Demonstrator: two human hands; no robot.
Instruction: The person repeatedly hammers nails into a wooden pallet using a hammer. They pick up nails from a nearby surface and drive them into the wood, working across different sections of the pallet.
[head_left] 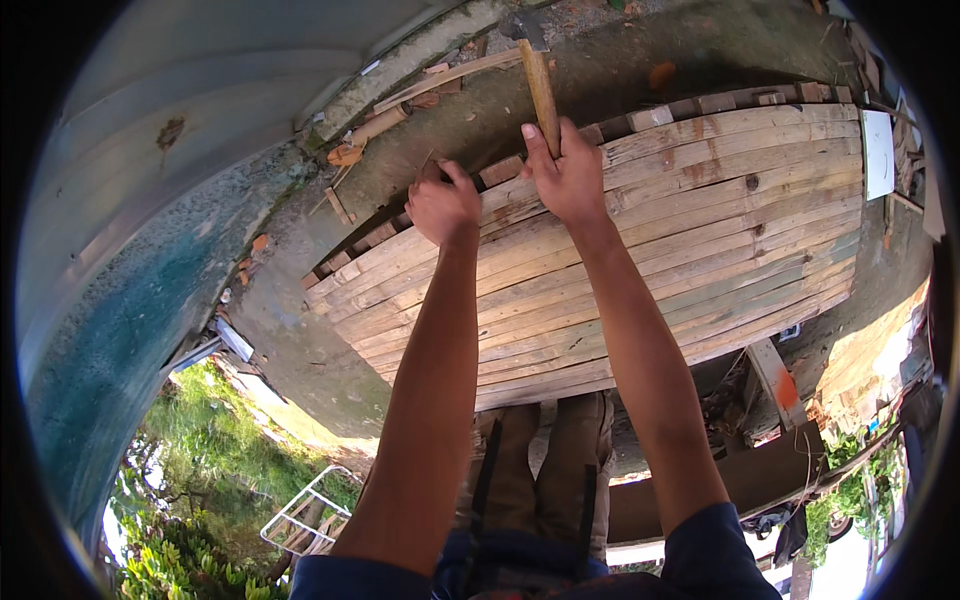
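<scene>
A wide panel of pale wooden planks (pixel 700 215) lies in front of me, with a row of short wooden blocks (pixel 650 118) along its far edge. My right hand (pixel 572 182) is closed round the wooden handle of a hammer (pixel 541 90). The hammer points away from me, its dark head at the far end beyond the panel. At the panel's far edge, left of the hammer, my left hand (pixel 445 205) has its fingers curled together. A thin sliver shows by its fingertips, but what it pinches is too small to name.
Wood scraps and broken bits (pixel 345 155) lie on the concrete floor past the far left corner. A grey-and-teal wall (pixel 130 260) curves up on the left. A white board (pixel 878 155) stands by the right edge, and a white metal frame (pixel 305 515) is at the lower left.
</scene>
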